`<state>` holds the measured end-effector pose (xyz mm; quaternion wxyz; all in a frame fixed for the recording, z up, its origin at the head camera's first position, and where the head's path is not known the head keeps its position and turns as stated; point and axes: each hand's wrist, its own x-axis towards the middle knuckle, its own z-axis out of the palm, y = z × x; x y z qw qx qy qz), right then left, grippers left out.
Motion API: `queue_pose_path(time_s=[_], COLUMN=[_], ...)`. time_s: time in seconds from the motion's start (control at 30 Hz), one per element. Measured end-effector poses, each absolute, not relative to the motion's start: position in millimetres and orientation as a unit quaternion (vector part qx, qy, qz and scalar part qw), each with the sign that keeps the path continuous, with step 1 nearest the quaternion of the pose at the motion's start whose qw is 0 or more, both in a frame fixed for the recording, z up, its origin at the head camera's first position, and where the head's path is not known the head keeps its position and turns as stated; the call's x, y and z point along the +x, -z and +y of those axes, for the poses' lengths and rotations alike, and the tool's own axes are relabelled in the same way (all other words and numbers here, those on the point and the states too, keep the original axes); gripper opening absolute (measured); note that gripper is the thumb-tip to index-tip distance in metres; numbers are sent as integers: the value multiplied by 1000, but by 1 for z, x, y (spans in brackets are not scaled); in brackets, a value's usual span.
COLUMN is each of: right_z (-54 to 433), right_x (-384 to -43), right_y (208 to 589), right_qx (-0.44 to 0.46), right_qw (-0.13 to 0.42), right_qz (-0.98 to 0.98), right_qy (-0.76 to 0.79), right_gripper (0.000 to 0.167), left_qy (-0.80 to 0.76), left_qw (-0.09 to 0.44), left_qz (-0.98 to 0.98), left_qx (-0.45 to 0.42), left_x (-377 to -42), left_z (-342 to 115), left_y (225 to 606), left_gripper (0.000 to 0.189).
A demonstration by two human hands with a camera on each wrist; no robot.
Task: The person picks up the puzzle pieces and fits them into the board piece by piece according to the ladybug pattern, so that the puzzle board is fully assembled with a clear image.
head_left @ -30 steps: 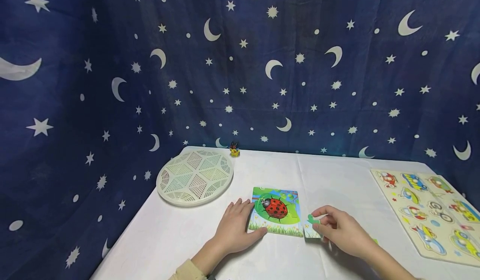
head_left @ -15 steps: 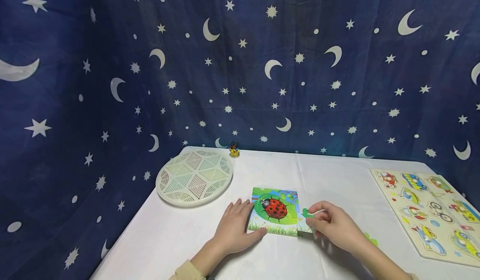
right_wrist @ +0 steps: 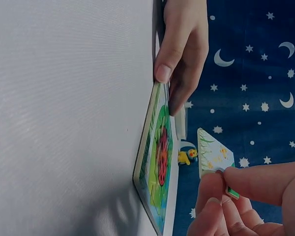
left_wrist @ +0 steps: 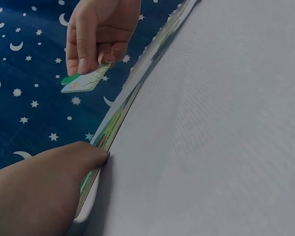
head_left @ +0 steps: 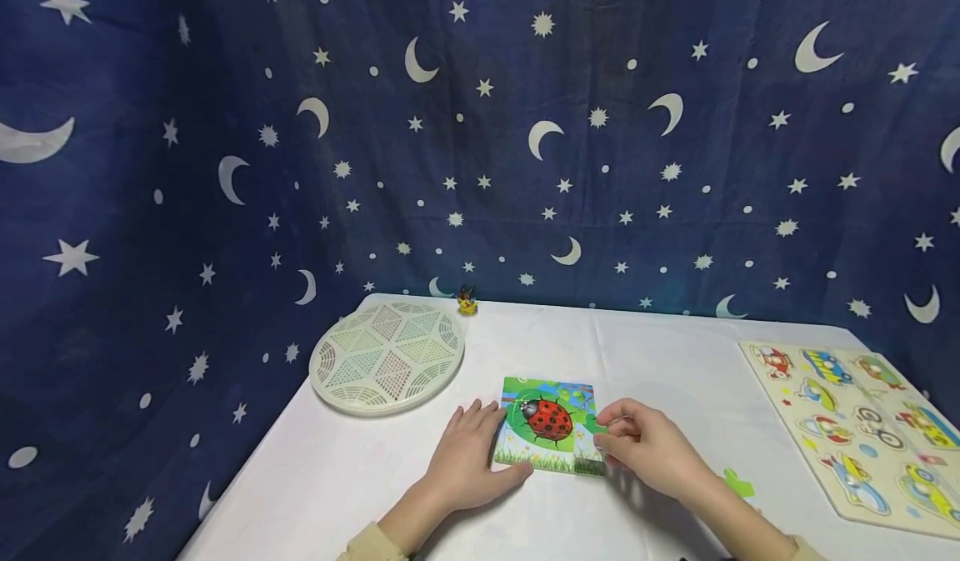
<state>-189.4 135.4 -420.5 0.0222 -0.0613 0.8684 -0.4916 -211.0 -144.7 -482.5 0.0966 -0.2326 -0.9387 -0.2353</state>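
A square ladybug puzzle (head_left: 543, 419) lies flat on the white table. My left hand (head_left: 467, 461) rests at its near left corner, fingers fairly straight along the left side and thumb (left_wrist: 96, 155) touching the front edge. Between thumb and fingers, my right hand (head_left: 648, 448) pinches a puzzle piece (right_wrist: 215, 153) with white, grass and green parts. In the head view this piece overlaps the puzzle's near right corner; the right wrist view shows it raised and apart from the puzzle. Some curled fingers of the right hand are partly hidden in the head view.
A green puzzle piece (head_left: 738, 483) lies by the right forearm. Farther right is a wooden vehicle puzzle board (head_left: 817, 469). A round board with a star pattern (head_left: 322, 394) sits at the back left, near a small yellow figure (head_left: 467, 303). A starry curtain (head_left: 495, 144) hangs behind.
My right hand has moved left, carrying the puzzle piece from beside the ladybug puzzle to over its near right corner. The left hand has stayed in place.
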Motion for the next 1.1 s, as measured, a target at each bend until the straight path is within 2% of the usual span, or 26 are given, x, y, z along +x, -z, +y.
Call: queue_pose_path(time_s=[0.73, 1.1], right_z=[113, 102], right_x=[-202, -208], right_y=[418, 425], right_qx=[-118, -137], right_qw=[21, 39], right_qz=[862, 854], right_qy=[492, 500], right_gripper=[26, 29], left_qy=[232, 233], left_qw=[88, 90], left_qz=[-941, -940], left_qx=[-231, -231], left_x=[-211, -210], left_z=[-144, -146], left_y=[479, 482], left_gripper=[84, 84])
